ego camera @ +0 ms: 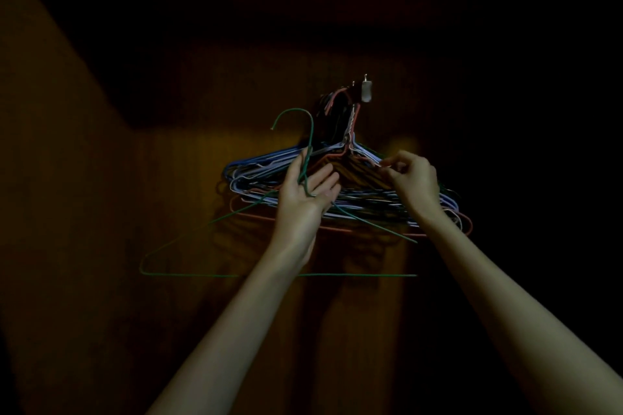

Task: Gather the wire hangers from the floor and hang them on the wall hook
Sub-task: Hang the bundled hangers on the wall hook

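Observation:
A thick bundle of wire hangers (pixel 256 175) in blue, white, red and dark colours hangs from a small metal wall hook (pixel 366 91) on the dim wooden wall. My left hand (pixel 308 192) is raised in front of the bundle and holds a green wire hanger (pixel 188 274) by its neck; its hook curls up to the left, below and left of the wall hook. My right hand (pixel 413 178) pinches the wires on the right shoulder of the hanging bundle.
The wooden wall (pixel 188 165) is lit only around the hangers; everything above and to the right is dark. A slanted lighter wall surface (pixel 40 111) runs along the left.

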`<action>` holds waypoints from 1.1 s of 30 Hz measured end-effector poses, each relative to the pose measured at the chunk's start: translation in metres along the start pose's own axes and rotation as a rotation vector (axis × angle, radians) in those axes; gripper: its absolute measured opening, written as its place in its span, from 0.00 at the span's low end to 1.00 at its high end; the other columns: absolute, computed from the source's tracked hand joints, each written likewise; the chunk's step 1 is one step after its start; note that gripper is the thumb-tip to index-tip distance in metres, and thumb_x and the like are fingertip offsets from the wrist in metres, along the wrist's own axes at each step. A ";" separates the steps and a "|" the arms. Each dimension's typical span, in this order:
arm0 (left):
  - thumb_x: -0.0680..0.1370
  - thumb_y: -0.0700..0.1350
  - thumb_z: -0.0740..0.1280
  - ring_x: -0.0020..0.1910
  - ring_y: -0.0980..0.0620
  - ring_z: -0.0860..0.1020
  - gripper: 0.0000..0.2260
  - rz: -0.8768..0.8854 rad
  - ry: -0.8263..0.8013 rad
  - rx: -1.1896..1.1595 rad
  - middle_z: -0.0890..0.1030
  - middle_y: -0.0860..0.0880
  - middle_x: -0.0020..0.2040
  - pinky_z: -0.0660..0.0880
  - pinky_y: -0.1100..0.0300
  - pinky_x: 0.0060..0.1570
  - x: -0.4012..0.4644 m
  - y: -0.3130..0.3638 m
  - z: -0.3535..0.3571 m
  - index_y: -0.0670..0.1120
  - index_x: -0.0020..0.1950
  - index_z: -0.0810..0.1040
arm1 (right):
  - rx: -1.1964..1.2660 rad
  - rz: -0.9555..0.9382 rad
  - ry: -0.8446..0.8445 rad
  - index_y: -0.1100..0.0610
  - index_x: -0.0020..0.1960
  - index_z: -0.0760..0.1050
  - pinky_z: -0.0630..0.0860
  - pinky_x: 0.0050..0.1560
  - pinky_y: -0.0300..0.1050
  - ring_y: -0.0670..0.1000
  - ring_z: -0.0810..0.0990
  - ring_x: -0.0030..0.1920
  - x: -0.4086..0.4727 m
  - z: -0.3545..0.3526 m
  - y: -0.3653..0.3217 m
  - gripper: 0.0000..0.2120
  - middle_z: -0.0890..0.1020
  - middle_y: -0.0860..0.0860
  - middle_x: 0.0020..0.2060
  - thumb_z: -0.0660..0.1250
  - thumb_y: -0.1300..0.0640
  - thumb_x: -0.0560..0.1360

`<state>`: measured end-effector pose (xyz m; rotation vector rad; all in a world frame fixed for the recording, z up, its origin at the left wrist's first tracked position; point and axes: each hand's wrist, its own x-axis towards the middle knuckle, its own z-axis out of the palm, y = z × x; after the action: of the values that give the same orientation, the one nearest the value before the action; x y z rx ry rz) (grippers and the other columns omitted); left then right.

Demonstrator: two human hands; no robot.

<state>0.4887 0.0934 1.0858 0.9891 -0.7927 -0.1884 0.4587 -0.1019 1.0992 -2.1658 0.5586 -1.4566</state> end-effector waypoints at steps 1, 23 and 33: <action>0.76 0.24 0.57 0.65 0.46 0.74 0.32 0.001 -0.001 0.005 0.72 0.39 0.67 0.75 0.59 0.59 -0.001 0.001 0.001 0.48 0.75 0.58 | -0.057 -0.017 0.010 0.51 0.50 0.80 0.79 0.44 0.50 0.51 0.79 0.46 -0.002 -0.001 0.001 0.07 0.82 0.53 0.49 0.67 0.59 0.75; 0.77 0.40 0.66 0.53 0.57 0.80 0.21 0.123 -0.058 0.273 0.82 0.51 0.49 0.76 0.63 0.55 -0.023 0.013 0.003 0.54 0.68 0.66 | 0.112 -0.265 0.012 0.56 0.46 0.81 0.78 0.49 0.53 0.48 0.80 0.47 -0.079 -0.062 -0.011 0.05 0.81 0.46 0.42 0.69 0.63 0.73; 0.80 0.54 0.59 0.64 0.52 0.71 0.16 0.557 0.157 1.226 0.78 0.52 0.61 0.57 0.52 0.69 0.035 0.010 -0.027 0.53 0.67 0.73 | 0.083 -0.200 0.084 0.56 0.45 0.82 0.78 0.43 0.54 0.49 0.81 0.41 -0.029 -0.070 -0.003 0.03 0.82 0.48 0.37 0.69 0.59 0.73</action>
<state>0.5293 0.1003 1.1036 1.8244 -1.0029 0.9592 0.3836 -0.0935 1.1023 -2.1537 0.3103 -1.6518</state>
